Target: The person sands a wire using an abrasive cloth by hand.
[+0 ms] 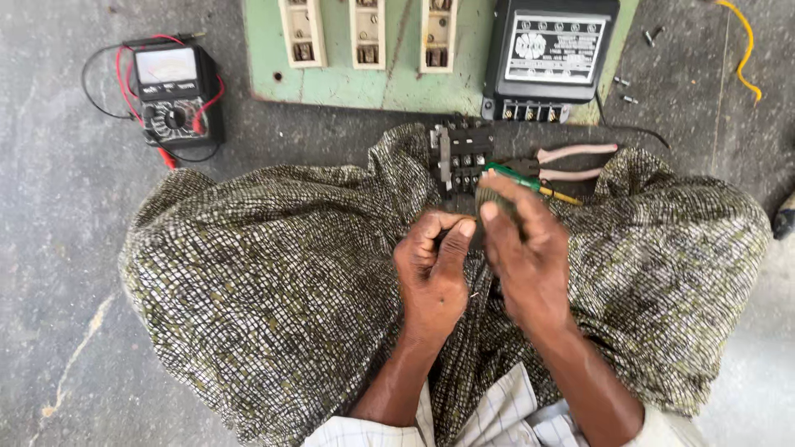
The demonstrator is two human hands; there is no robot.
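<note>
A person sits on a grey concrete floor (58, 248), lap covered by a wide checked cloth (265, 290) that fills the middle of the frame. At the top centre lies a green board (331, 83) carrying three cream fuse holders (367, 33) in a row and, at its right end, one black meter box (548, 54) with a row of terminals along its lower edge. In the upper left sits one black multimeter (172, 91) with red and black leads looped around it. Just below the board, resting at the edge of the cloth, is one black terminal block (460, 156), and beside it to the right one pair of pliers (571, 162) with pale pink handles. A yellow wire (745, 50) curls in the upper right corner, and a few small screws (625, 89) are scattered near it. The left hand (432, 273) is curled narrow, thumb pressed against bent fingers, pinching something too small to make out. The right hand (530, 257) is closed around a green-handled screwdriver (517, 178), which juts up and right from the fingertips at the centre of the frame, just below the terminal block. The screwdriver looks light and stiff, its plastic handle offering the surest hold; the thin shaft would probably slip and twist in the fingers.
</note>
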